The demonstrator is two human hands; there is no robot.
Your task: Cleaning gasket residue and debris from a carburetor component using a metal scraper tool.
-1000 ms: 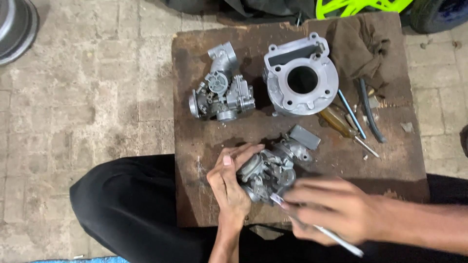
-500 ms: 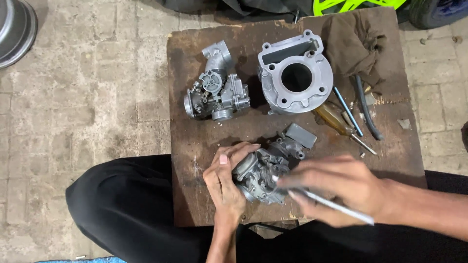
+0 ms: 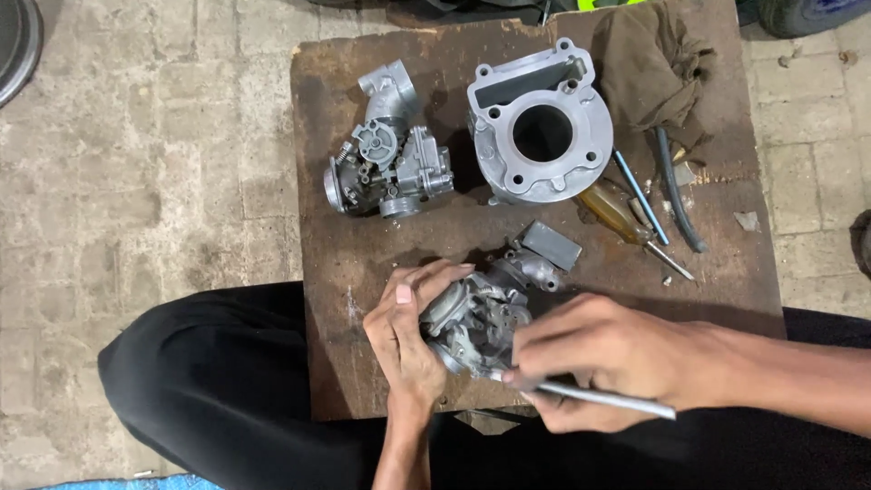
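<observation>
The left hand (image 3: 408, 331) is curled around a grey metal carburetor (image 3: 481, 313), fingers wrapped over its far side and thumb on the near edge, pressing it against the near part of the wooden surface (image 3: 363, 245). The carburetor sits between the two hands, its intake elbow pointing away from the person and to the right.

The right hand (image 3: 617, 358) is closed around a slim metal rod-like tool (image 3: 599, 399), held like a pen, with the tip meeting the near side of the carburetor just beside the left palm. The tool's tail sticks out to the right under the knuckles. What kind of tip it has I cannot tell.

Beyond the left hand, well apart from it, lies a second carburetor (image 3: 390, 163) with its elbow pipe pointing away. Beyond the right hand stands a grey engine cylinder (image 3: 540, 122), bore facing up. Just past the held carburetor, a small grey rectangular piece (image 3: 552, 243) lies on the wood. Farther right of the cylinder lie a screwdriver with an amber handle (image 3: 617, 210), a thin blue-grey rod (image 3: 640, 195) and a dark curved hose (image 3: 676, 195), with a brown rag (image 3: 653, 63) bunched at the far corner. The person's black trousers (image 3: 227, 381) frame the near edge.
</observation>
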